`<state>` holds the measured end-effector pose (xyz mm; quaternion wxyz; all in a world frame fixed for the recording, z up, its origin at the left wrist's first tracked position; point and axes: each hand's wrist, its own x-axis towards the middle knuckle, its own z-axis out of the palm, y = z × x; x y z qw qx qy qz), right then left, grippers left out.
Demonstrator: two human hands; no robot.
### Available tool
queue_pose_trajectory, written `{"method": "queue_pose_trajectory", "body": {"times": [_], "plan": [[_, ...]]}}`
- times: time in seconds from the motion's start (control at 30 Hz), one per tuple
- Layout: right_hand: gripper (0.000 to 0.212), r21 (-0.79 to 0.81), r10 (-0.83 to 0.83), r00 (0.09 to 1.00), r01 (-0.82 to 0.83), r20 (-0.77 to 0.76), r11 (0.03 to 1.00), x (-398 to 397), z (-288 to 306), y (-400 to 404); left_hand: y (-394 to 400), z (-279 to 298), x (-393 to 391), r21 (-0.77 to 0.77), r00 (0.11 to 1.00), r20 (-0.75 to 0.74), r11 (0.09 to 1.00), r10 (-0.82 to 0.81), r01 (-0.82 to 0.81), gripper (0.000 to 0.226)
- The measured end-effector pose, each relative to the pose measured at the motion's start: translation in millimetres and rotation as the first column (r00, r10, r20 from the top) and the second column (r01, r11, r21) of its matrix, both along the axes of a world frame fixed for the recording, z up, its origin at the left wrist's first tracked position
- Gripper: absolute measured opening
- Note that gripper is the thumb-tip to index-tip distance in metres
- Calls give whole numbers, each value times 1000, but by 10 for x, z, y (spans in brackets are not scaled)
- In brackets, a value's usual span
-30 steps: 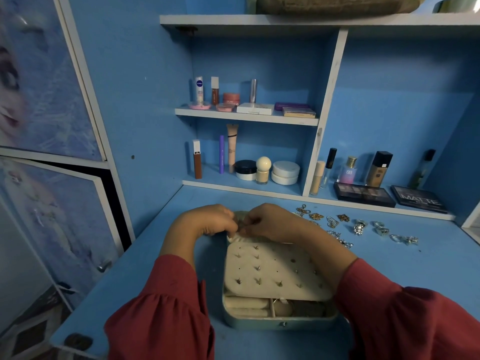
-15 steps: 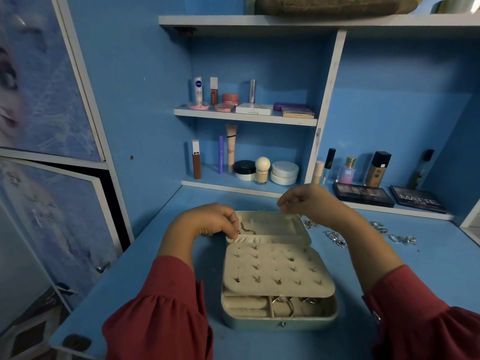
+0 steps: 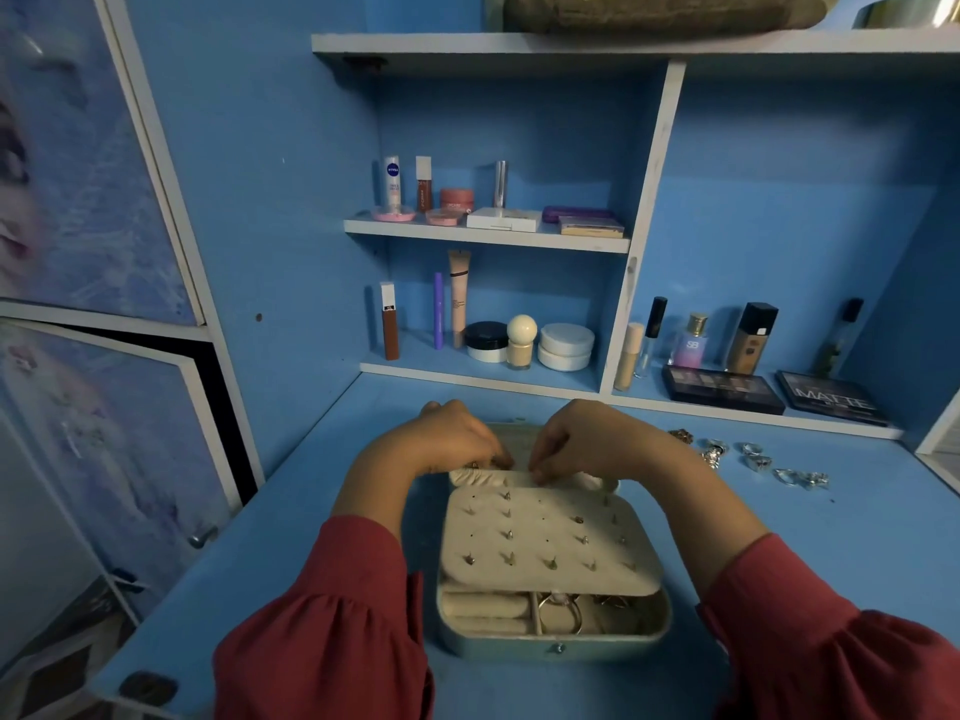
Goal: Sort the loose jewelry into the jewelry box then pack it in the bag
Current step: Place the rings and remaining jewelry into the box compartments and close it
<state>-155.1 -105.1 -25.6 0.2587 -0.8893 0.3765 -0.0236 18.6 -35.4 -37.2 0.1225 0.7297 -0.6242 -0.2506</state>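
I had the jewelry box (image 3: 553, 623) open near the table's front edge, its studded earring panel (image 3: 545, 537) tilted over the lower compartments. Both hands met at the far end of the box: my left hand (image 3: 447, 441) and right hand (image 3: 582, 439) had fingers curled tight, pinching something small I could not make out, probably an earring and its back. The loose jewelry (image 3: 753, 459) lay in a row toward the table's right edge, well apart from the box. To do this step well, I judged, the panel needed steadying while the post went straight through a hole, pushed gently so the piece did not slip and drop into the compartments below.
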Motion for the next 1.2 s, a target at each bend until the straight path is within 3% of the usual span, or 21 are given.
{"method": "queue_pose_trajectory", "body": {"times": [0.13,0.3,0.63,0.73,0.87,1.0,1.2], "plan": [[5,-17,-4,1000,4,-9,1000,18,-8,4,-6,-16,146,-58,987,-136,994,80,-89,23],[7,-46,3,1000,-4,-29,999,20,-4,3,-42,-61,151,-67,996,-54,994,77,-81,41],[6,-35,-15,999,14,-37,999,29,-34,-4,-54,-98,134,-67,995,39,994,87,-84,46],[11,-82,-120,986,130,118,988,-36,-11,-107,-61,-107,168,-81,996,-52,994,73,-77,44],[17,-155,-387,850,463,357,873,-316,0,-355,-96,-158,227,-226,977,-145,956,154,-184,25],[18,-214,-520,798,589,304,779,-510,-150,-556,-112,-198,259,-355,952,-170,885,256,-301,13],[18,-253,-511,842,539,172,803,-376,-425,-651,-124,-159,203,-417,941,-219,846,259,-331,9]]}}
